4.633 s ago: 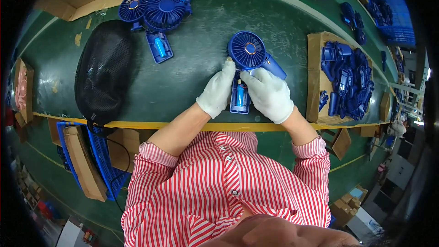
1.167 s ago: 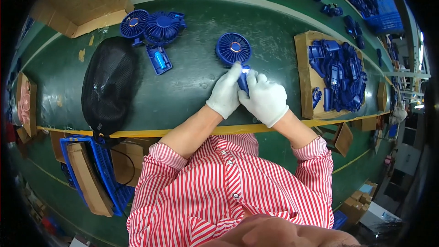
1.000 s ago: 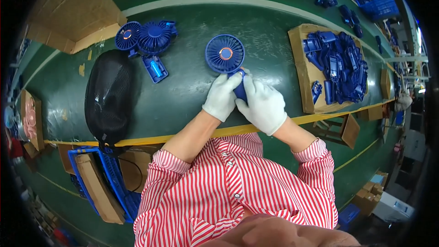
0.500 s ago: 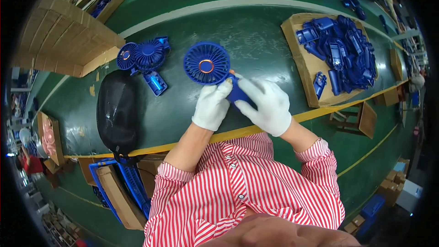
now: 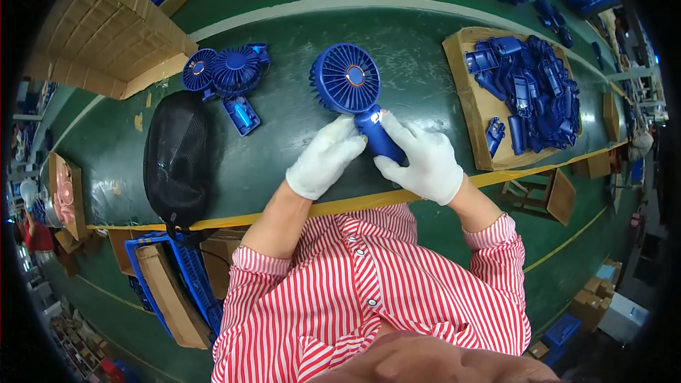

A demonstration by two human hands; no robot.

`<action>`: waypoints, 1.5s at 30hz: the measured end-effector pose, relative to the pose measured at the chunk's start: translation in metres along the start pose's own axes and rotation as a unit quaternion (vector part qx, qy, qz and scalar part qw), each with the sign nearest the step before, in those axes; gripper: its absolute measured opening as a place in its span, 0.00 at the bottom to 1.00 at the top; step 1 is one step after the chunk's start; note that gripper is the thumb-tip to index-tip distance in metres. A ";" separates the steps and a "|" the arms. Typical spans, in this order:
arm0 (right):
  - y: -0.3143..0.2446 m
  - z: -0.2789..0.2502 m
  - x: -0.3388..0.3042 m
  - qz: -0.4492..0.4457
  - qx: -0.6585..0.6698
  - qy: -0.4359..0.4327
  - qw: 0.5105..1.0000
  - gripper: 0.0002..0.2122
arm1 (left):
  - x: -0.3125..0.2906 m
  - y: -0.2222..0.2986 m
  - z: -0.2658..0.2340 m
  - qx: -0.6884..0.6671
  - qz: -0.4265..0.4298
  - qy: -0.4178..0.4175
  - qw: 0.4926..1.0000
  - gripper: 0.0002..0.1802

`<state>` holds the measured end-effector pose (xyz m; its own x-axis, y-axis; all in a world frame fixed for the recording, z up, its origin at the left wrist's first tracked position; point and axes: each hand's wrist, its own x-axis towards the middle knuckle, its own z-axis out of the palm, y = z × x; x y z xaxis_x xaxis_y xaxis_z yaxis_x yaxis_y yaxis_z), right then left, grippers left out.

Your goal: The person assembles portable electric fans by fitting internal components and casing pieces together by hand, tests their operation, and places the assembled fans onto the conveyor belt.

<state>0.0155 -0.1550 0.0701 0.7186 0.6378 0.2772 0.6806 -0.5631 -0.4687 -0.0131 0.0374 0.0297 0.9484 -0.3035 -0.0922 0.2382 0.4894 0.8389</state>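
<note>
A blue handheld fan with a round slatted grille and an orange ring at its centre is held above the green table, its head pointing away from me. My right hand, in a white glove, is closed around the right side of the fan's handle, with the thumb and fingers along it. White-gloved as well, my left hand pinches the handle's left side near the neck; its fingertips are partly hidden. Left of the fan lie blue fan parts, including grilles and an open handle shell.
A black zipped case lies at the left table edge. An open cardboard box stands beyond it. On the right, a cardboard tray holds many blue shells. More blue parts lie across the far bench, and a wooden stool stands below.
The fan has tilted and shifted right, and its head now faces more toward the right. My left hand has slid down and left along the handle, uncovering the neck.
</note>
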 end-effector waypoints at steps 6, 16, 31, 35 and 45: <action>0.005 0.001 0.000 -0.040 0.060 -0.002 0.997 0.30 | -0.003 0.004 -0.015 0.207 0.004 0.005 0.978 0.32; -0.009 0.004 0.000 0.058 0.062 -0.139 0.987 0.46 | -0.002 -0.004 -0.002 0.113 0.036 0.073 0.990 0.30; 0.001 0.011 -0.004 0.047 0.072 -0.100 0.991 0.39 | 0.002 0.001 0.016 0.252 0.032 0.140 0.957 0.25; -0.001 0.020 -0.002 0.075 0.054 -0.088 0.992 0.39 | 0.003 -0.008 0.010 0.258 0.008 0.163 0.952 0.23; 0.008 0.033 -0.003 0.112 0.167 0.038 0.979 0.29 | -0.001 -0.018 -0.006 -0.101 0.046 0.119 0.987 0.19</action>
<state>0.0139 -0.1444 0.0378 0.8614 0.4704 0.1917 0.4297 -0.4736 -0.7688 -0.0165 0.0341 0.0115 0.9847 -0.0611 -0.1635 0.1622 0.6663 0.7278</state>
